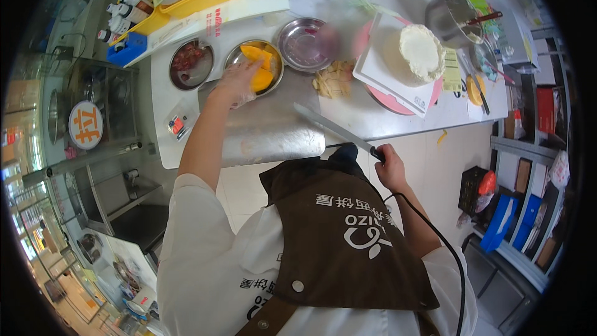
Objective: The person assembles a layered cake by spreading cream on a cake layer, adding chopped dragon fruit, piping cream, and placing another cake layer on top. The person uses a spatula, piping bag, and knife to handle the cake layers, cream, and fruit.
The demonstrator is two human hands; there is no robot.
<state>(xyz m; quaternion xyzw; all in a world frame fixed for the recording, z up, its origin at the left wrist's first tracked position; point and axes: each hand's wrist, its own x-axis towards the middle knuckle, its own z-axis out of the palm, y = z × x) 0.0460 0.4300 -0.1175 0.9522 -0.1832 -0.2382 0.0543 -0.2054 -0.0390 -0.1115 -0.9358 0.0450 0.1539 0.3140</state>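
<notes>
My left hand point(240, 81), in a clear plastic glove, reaches into a steel bowl point(281, 74) of yellow mango pieces point(262, 80). Its fingertips are against the fruit; whether they grip a piece cannot be told. Out to the right, my right hand point(391, 168) is closed around the black handle of a long-bladed knife point(333, 127). The blade points up and left, its tip over a steel work surface point(280, 126). Left of the mango, a second steel bowl point(175, 81) contains dark red fruit pieces point(190, 59). A shallow steel bowl point(303, 44) stands on the right.
Fruit peelings point(333, 79) lie beside the steel surface. A white-frosted cake point(422, 53) stands on a white board point(373, 70) over a pink round base point(392, 105). Behind are a steel mixing pot point(438, 14) and a yellow tray point(205, 0). A second knife point(480, 91) lies far right.
</notes>
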